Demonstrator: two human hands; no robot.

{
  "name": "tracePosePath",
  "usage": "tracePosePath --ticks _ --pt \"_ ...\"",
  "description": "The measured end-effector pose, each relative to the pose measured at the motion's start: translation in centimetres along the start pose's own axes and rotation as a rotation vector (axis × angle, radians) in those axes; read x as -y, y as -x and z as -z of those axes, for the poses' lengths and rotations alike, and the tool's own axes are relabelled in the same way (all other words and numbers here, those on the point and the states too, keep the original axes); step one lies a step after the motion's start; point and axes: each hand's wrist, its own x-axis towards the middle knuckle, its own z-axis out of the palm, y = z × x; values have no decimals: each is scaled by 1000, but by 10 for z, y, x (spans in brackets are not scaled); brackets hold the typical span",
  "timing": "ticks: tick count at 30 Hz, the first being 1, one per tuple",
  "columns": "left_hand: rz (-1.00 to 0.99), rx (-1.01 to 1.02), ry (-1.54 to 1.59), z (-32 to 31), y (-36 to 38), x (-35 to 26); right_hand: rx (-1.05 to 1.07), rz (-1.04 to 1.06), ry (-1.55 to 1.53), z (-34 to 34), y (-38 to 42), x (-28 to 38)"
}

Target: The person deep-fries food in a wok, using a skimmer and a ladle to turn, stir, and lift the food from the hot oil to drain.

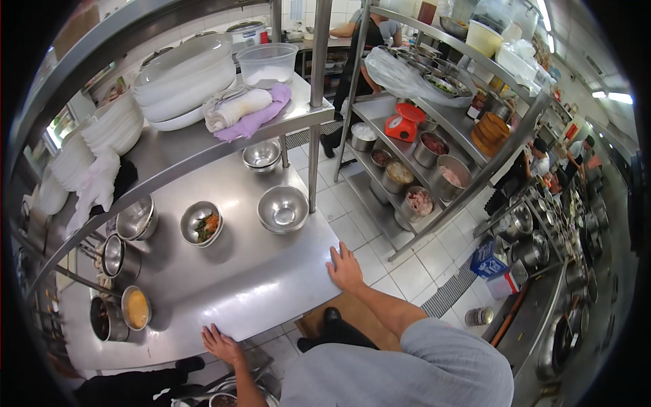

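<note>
Both hands rest flat on the near edge of the stainless steel prep table (244, 285) — the left hand (220, 344) at one corner, the right hand (346, 268) at the other, fingers spread wide and gripping nothing. Nearest them sit an empty steel bowl (283, 209) and a bowl of chopped vegetables (202, 223). To brace steadily, I'd keep the palms pressed evenly and away from the bowls.

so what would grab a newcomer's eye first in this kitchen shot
Both bare hands press flat on the near edge of the shiny steel worktable, the left hand at the lower edge and the right hand at the corner. Beyond them sit an empty round steel bowl and a steel bowl of chopped vegetables. A red kitchen scale stands on the rack behind.
</note>
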Motion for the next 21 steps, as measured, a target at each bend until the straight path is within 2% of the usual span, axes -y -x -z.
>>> tracePosePath --ticks 17,21 --pt "-56 -28 27 1 1 -1 -15 7 6 2 1 -2" --pt "-60 -50 -30 -24 8 17 -61 -16 25 1 5 -9"
